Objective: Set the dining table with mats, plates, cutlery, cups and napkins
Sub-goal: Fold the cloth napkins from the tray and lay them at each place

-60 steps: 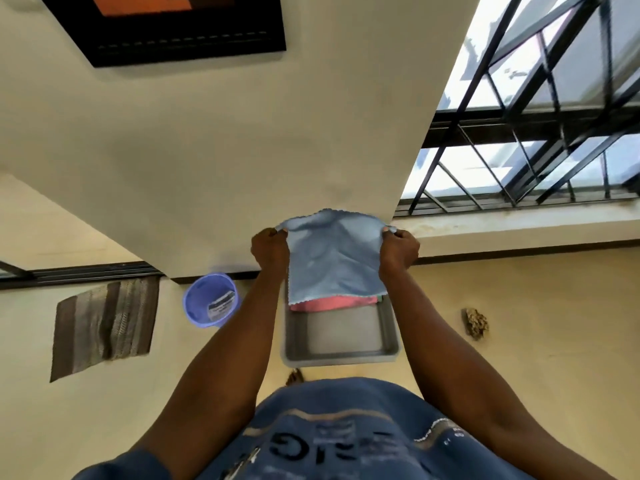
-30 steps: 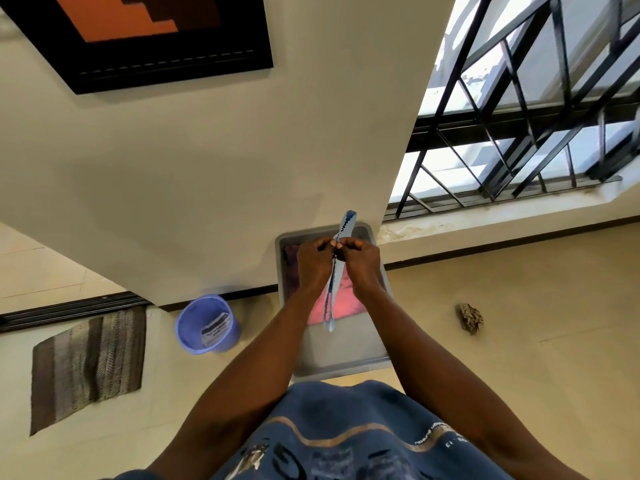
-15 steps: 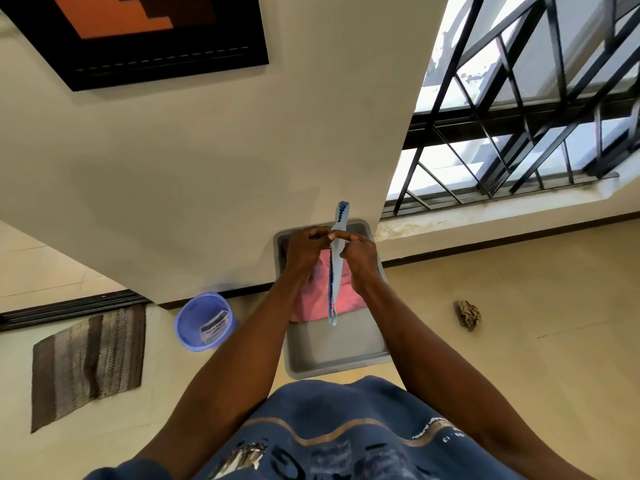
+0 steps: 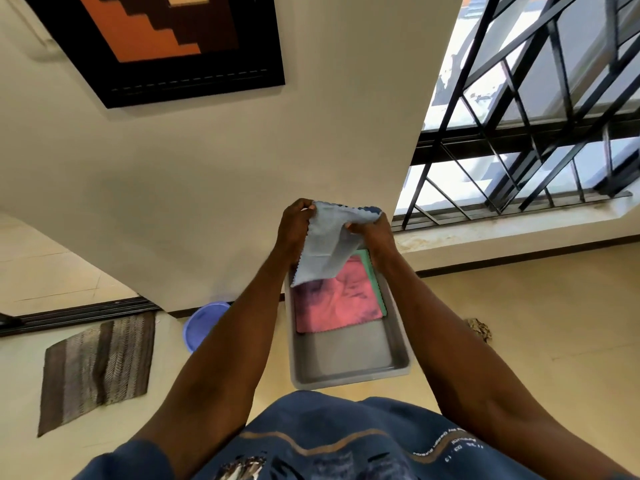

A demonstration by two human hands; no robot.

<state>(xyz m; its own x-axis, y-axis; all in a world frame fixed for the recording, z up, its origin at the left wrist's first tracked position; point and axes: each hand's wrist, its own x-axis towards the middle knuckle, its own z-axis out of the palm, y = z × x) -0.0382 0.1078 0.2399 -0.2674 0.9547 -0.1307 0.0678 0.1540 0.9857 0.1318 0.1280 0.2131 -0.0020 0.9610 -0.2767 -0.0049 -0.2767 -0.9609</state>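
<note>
Tiled floor | grey tray [image 4: 349, 370] | both hands [image 4: 294, 223] pinch blue napkin [image 4: 323, 249]

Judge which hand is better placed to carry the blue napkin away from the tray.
Left, probably. The left hand grips the blue napkin by its upper corner, and most of the cloth hangs beneath it. The right hand only pinches the top edge, above the grey tray.

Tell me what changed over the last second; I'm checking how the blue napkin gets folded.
The light blue scalloped cloth napkin, pressed edge-on between the hands a second ago, now hangs opened out. The left hand and right hand have moved apart, each still gripping an upper corner. The pink folded cloth stays in the grey plastic tray.
</note>
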